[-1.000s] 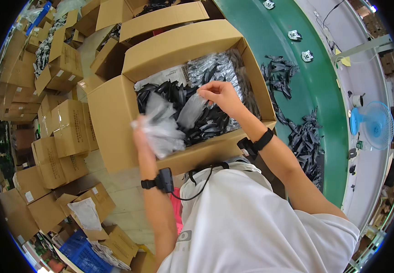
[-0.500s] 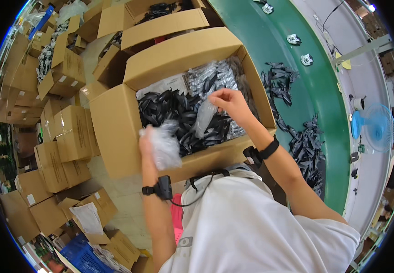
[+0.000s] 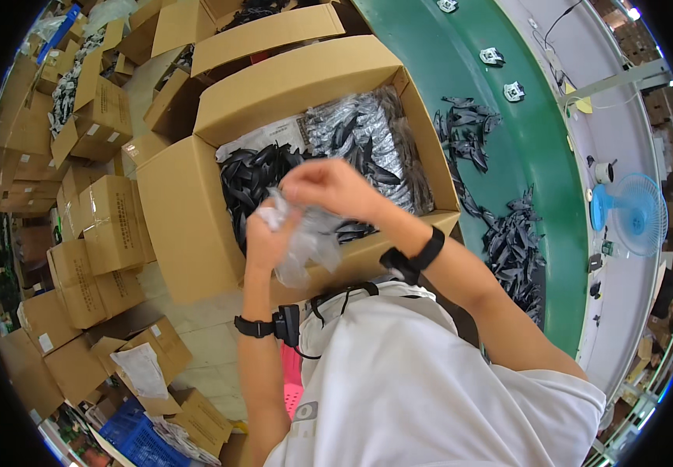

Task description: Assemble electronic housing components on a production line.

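Clear plastic bags [image 3: 305, 247] hang crumpled in a bunch from my left hand [image 3: 268, 237], which is closed round them at the box's near left side. Against it, my right hand [image 3: 329, 187] has its fingers curled in at the top of the bunch, slightly smeared by motion. Its fingertips are partly hidden but appear closed on the plastic. Beneath both hands stands an open cardboard box [image 3: 297, 74]. Loose black curved plastic parts [image 3: 255, 175] fill its left side. Rows of parts wrapped in clear plastic [image 3: 352, 124] lie at its right.
To the right runs a green work surface [image 3: 562, 257] with piles of black parts [image 3: 514, 241] and several small white-and-black pieces [image 3: 514, 92]. Beyond it is a blue fan [image 3: 638, 216]. Cardboard boxes [image 3: 111, 222] stack at the left, with a blue crate [image 3: 142, 436] at the lower left.
My right hand has moved left and down from over the box's middle, bringing its plastic bag to the bunch in my left hand. My left hand has shifted slightly; the view has moved a little.
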Demonstrator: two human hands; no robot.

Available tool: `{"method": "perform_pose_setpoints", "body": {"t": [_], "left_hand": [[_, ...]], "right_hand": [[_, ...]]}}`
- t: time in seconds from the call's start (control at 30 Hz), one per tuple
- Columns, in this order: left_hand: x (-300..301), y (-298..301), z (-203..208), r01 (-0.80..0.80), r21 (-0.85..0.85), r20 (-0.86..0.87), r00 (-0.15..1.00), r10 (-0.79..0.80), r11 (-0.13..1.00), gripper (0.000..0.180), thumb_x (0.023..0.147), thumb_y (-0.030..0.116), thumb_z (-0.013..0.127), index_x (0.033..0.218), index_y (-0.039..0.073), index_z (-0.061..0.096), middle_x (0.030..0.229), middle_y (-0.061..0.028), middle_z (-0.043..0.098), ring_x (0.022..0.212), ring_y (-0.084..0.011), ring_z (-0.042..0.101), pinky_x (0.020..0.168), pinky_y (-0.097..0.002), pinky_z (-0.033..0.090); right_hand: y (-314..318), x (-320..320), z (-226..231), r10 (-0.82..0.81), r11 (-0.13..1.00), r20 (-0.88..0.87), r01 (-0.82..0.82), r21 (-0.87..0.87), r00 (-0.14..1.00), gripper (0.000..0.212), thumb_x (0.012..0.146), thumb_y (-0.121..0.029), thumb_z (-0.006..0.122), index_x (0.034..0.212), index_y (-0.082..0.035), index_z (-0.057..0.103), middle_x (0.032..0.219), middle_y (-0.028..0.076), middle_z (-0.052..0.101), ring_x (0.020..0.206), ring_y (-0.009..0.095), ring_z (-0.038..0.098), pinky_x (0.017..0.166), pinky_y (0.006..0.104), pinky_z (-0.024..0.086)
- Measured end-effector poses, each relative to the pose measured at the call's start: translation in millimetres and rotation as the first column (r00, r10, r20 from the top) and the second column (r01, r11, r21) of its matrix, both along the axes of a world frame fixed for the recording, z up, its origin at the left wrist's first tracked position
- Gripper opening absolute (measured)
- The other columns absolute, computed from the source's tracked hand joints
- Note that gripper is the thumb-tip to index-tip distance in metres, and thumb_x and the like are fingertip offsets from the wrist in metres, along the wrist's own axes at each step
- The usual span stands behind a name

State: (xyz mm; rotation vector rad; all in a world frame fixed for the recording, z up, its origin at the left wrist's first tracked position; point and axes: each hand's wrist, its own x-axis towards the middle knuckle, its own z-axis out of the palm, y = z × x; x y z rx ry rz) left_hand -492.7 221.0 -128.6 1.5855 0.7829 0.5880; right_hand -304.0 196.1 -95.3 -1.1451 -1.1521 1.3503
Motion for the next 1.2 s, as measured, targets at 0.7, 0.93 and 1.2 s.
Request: {"method": "perform_pose_setpoints", "body": {"t": [0.7,0.93,1.2], "left_hand": [[-37,-36,-22,-0.464,-0.376,0.011,0.863,0.505,0.802,0.023,0.082,0.004,0.057,0.105,0.002,0.055,0.091,-0.0021,0.059,0.082,-0.0088,0.054,0.075,-0.0229,0.043],[-23,-27,-10,-0.355,-0.169,0.183,0.905,0.384,0.919,0.025,0.068,-0.007,0.043,0.090,0.001,0.051,0.095,-0.0103,0.061,0.081,-0.0154,0.055,0.078,-0.0275,0.043],[23,-18,0,-0.150,0.036,0.115,0.983,0.145,0.988,0.036,0.079,0.011,0.064,0.113,0.003,0.056,0.076,0.0008,0.055,0.066,-0.0057,0.048,0.060,-0.0206,0.040]], "right_hand": [[-6,79,-93,0.182,0.981,0.901,-0.138,-0.138,0.394,0.010,0.074,-0.017,0.066,0.079,-0.009,0.069,0.086,0.009,0.064,0.085,0.025,0.062,0.070,0.0355,0.051],[-21,83,-59,0.242,0.967,0.775,-0.215,-0.139,0.585,0.015,0.071,-0.018,0.070,0.074,-0.004,0.067,0.072,0.008,0.066,0.064,0.015,0.062,0.063,0.0289,0.049],[-13,13,-21,0.170,0.960,0.038,-0.157,-0.232,0.985,0.014,0.082,-0.011,0.066,0.083,0.002,0.063,0.075,0.006,0.065,0.070,0.009,0.061,0.064,0.0237,0.049]]}}
